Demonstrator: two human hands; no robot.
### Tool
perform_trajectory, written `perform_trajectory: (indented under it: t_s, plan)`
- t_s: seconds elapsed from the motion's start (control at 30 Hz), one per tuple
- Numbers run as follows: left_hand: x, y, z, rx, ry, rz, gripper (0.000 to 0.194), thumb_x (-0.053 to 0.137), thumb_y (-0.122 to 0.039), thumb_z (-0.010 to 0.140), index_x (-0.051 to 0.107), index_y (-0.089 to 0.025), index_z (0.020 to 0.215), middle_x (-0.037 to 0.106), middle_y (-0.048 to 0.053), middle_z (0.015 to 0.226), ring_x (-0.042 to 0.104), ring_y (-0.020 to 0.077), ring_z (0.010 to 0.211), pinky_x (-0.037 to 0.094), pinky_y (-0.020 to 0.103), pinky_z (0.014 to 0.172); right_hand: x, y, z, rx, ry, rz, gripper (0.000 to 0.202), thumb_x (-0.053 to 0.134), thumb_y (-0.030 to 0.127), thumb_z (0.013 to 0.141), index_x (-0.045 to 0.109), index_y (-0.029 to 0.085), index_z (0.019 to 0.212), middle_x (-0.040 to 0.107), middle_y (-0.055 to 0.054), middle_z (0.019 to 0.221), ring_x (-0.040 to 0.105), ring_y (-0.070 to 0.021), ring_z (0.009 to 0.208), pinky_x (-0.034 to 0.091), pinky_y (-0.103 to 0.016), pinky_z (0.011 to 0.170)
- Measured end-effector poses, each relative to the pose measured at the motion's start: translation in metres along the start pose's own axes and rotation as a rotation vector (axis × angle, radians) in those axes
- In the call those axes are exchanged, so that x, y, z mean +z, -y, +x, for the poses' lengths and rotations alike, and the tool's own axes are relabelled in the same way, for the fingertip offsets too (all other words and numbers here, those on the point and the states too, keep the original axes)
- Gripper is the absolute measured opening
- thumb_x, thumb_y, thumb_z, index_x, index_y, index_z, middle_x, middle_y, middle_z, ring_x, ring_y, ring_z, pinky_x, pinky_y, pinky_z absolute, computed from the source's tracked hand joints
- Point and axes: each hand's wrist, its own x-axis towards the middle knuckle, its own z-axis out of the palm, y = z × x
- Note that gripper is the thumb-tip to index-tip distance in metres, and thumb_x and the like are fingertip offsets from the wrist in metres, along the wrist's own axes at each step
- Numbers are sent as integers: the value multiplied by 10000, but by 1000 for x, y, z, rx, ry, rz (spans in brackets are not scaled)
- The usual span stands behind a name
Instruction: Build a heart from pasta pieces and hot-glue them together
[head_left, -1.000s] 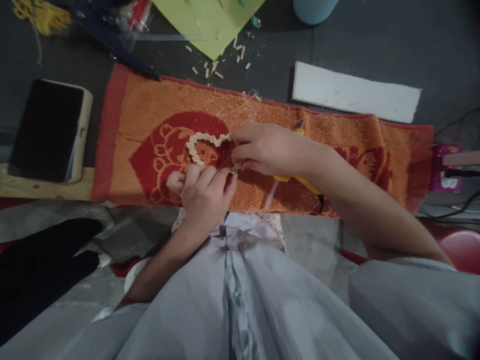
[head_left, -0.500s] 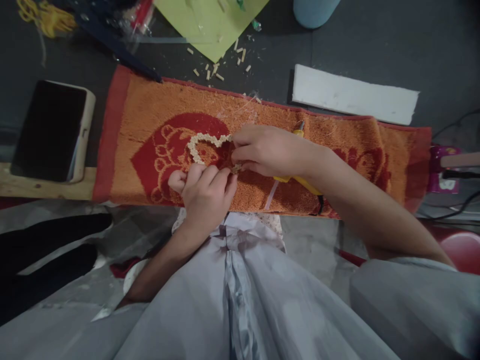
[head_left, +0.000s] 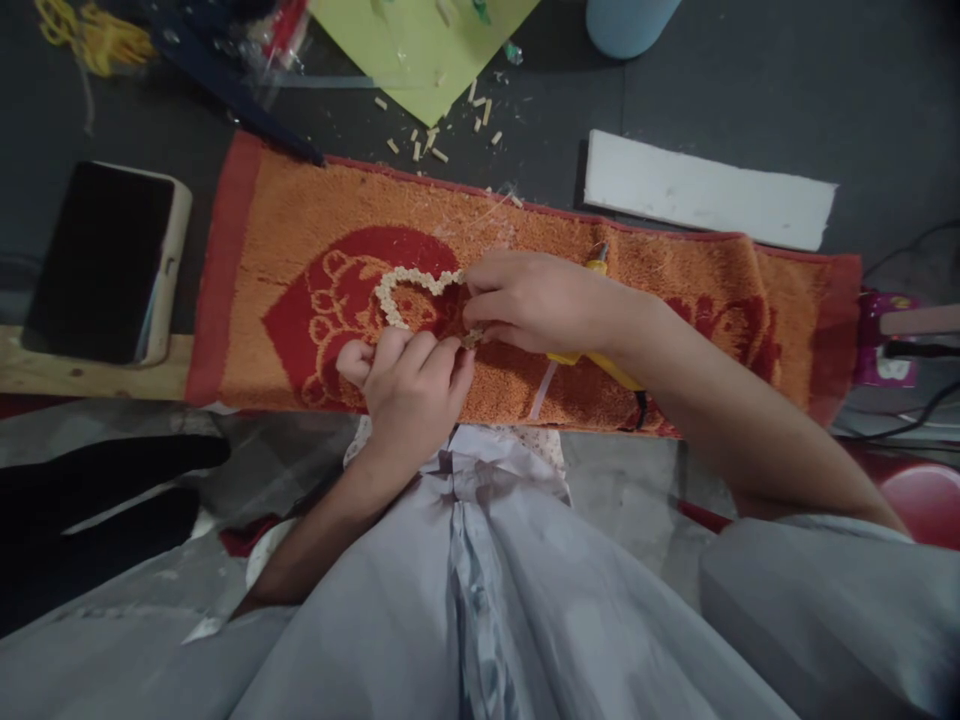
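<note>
A heart-shaped outline of small pale pieces [head_left: 388, 295] lies over the orange and red towel [head_left: 285, 210]. My left hand [head_left: 412, 375] is closed on its lower edge, fingertips pressed down. From the right, my right hand [head_left: 517, 295] pinches the heart's right side, and its fingers hide much of that side. The fingertips of both hands nearly meet at the heart's lower right. Partly under my right forearm rests a yellow glue gun [head_left: 598, 265], its nozzle showing above the wrist and a pale glue stick [head_left: 544, 390] below.
A phone [head_left: 97, 262] lies at the left. Short pale sticks [head_left: 431, 140] are scattered below a green sheet [head_left: 427, 60]. Behind the towel are a white strip [head_left: 705, 190], a blue cup [head_left: 628, 25] and a dark blue tool [head_left: 225, 95]. A person's dark-clothed legs [head_left: 97, 490] show lower left.
The dark-clothed legs at the lower left have shifted slightly. Both my hands and the heart look unmoved.
</note>
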Motion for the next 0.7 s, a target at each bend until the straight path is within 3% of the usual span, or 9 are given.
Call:
perform_trajectory:
  t_s: [0.33, 0.43, 0.53, 0.7]
  plan:
    - [1, -1, -1, -60, 48, -51, 169, 622, -333, 962, 698, -234, 848, 662, 16, 705, 563, 230, 805, 270, 451, 775, 2, 1, 1, 4, -11, 14, 294, 421, 221, 1013, 699, 139, 959, 617, -90, 937, 564, -227, 928, 419, -364, 819]
    - [0, -1, -2, -62, 43, -55, 152, 634, -339, 951, 720, -226, 898, 657, 24, 723, 560, 236, 811, 289, 433, 766, -3, 1, -2, 27, -24, 46, 259, 469, 228, 978, 698, 146, 1065, 646, -113, 1002, 585, -246, 981, 459, -370, 855]
    - [-6, 3, -4, -75, 47, -101, 185, 646, -359, 938, 741, -222, 1017, 661, 36, 758, 557, 240, 830, 337, 406, 752, -16, 4, -14, 98, -87, 92, 341, 541, 235, 915, 651, 152, 1227, 664, -145, 1113, 601, -270, 1037, 485, -383, 881]
    - [-15, 20, -12, -108, -41, -175, 190, 687, -317, 899, 752, -266, 1070, 665, 28, 754, 573, 231, 839, 404, 390, 815, -36, 19, -43, 339, -145, 74, 288, 517, 288, 952, 668, 209, 1184, 703, -131, 1055, 641, -284, 1016, 486, -388, 835]
